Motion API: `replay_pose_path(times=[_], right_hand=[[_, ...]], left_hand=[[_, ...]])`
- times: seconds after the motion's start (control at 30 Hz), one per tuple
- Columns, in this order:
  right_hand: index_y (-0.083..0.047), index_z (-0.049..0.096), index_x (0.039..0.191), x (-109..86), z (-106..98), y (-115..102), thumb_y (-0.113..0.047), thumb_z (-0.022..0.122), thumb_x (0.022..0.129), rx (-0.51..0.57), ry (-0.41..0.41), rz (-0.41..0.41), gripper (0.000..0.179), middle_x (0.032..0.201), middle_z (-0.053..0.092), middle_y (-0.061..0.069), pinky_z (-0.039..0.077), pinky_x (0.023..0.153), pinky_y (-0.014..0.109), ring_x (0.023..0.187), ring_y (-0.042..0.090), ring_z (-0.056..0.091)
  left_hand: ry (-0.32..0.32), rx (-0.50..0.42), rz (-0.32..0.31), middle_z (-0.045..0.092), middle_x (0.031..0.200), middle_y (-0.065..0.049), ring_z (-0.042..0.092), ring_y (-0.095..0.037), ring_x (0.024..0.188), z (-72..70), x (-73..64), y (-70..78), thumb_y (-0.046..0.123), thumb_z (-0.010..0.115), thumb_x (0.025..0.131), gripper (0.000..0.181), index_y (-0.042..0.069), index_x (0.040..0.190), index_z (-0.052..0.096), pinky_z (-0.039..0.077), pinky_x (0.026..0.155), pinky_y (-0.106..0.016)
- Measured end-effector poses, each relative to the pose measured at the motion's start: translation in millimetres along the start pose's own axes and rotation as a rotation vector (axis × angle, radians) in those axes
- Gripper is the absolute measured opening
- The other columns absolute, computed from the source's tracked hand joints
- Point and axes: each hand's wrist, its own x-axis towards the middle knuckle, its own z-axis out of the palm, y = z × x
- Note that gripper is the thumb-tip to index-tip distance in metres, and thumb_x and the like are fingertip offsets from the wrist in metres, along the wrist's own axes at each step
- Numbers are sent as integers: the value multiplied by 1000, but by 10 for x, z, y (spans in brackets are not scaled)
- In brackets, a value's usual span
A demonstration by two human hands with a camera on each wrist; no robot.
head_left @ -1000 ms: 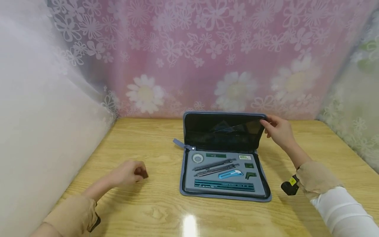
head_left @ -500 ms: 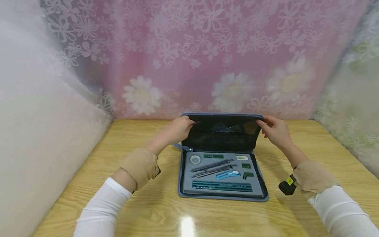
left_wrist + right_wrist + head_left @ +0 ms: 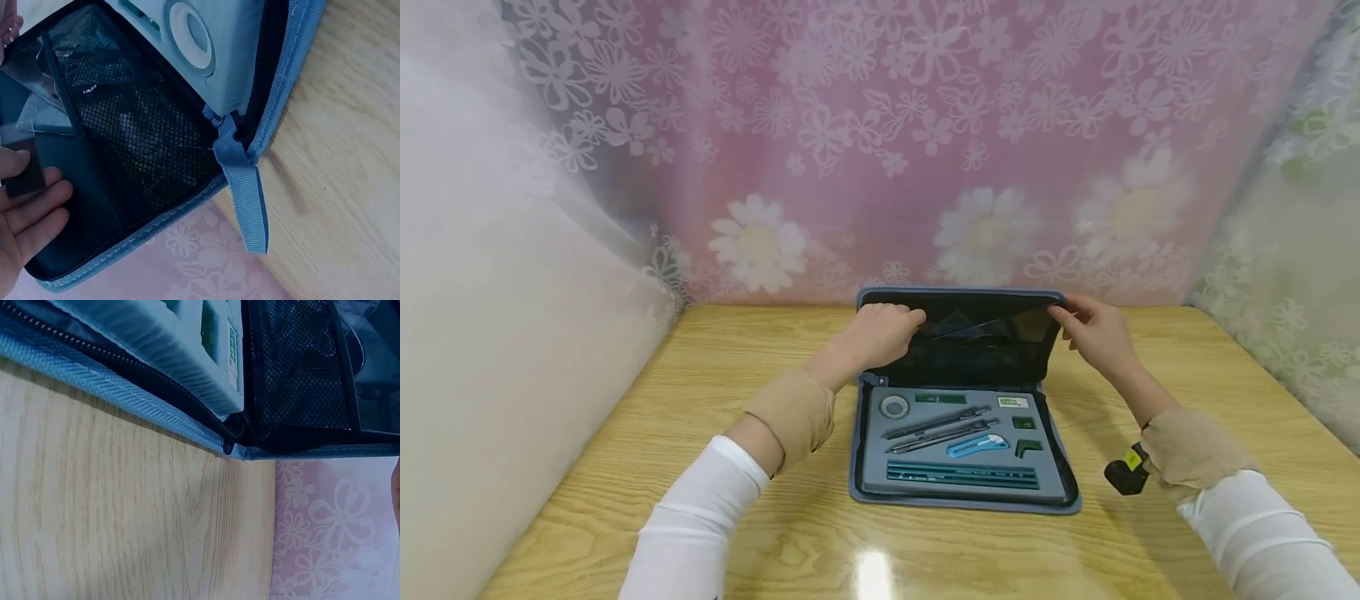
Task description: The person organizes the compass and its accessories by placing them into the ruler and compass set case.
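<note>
A blue zip case (image 3: 966,503) lies on the table with its lid (image 3: 955,291) raised. My right hand (image 3: 1093,333) pinches the lid's upper right corner between thumb and fingers. In front of the lid's black inner side is my left hand (image 3: 883,335). In the left wrist view, its thumb and fingers pinch a small dark rectangular piece (image 3: 26,172) with a clear part, close to the lid's pocket. A mesh pocket (image 3: 134,112) and a clear pocket with flat transparent pieces line the lid. The right wrist view shows only a sliver of that hand.
In the case's grey insert sit a tape roll (image 3: 894,407), compass-like metal tools (image 3: 940,433), a blue utility knife (image 3: 977,446), green pencils (image 3: 962,475), a white eraser (image 3: 1012,402) and small green pieces. A patterned curtain (image 3: 850,167) hangs behind the table (image 3: 760,533).
My left hand has moved from the table on the left, up and right to the lid's inner side, carrying the small dark piece. The right hand stays at the lid's corner.
</note>
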Motion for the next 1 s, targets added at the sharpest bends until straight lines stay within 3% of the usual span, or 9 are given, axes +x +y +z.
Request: replay_pose_path(times=[0.17,0.27,0.4,0.53,0.83,1.0], right_hand=[[5,61,113,0,-8,4,-26,56,94,-10,12,-11,37,81,62,20,45,47,19,53,2,52],[6,62,111,-10,-3,6,-25,57,93,-21,16,-19,35,79,62,20,45,46,19,50,6,53],[6,62,111,-11,5,10,-24,57,93,-27,19,-24,35,82,63,20,44,46,19,48,10,54],[6,62,111,3,11,8,-25,57,93,-31,22,-27,35,81,62,19,44,46,19,49,11,54],[5,62,111,3,12,9,-24,56,94,-31,23,-23,35,77,62,20,44,46,19,50,11,54],[5,62,110,2,4,-1,-24,56,94,-35,21,-28,34,74,61,16,44,46,20,50,7,53]], left_hand=[[3,53,-11,62,92,-5,57,-21,87,34,4,8,13,50,96,17,9,100,66,48,76,-30],[-4,60,-35,59,87,-6,56,-22,79,62,-2,14,13,54,94,16,10,92,69,49,69,-31],[-24,-20,-90,59,81,-8,59,-23,69,90,-7,15,8,57,90,13,8,84,69,49,57,-34],[-37,-63,-121,61,79,-10,60,-24,68,106,-10,-1,4,57,88,12,6,82,66,49,56,-34],[9,-5,-77,61,79,-10,60,-24,66,117,-24,-29,4,57,89,7,5,90,64,49,56,-32],[11,-152,-66,64,86,-8,61,-21,77,77,33,35,11,57,92,9,7,93,65,50,67,-32]])
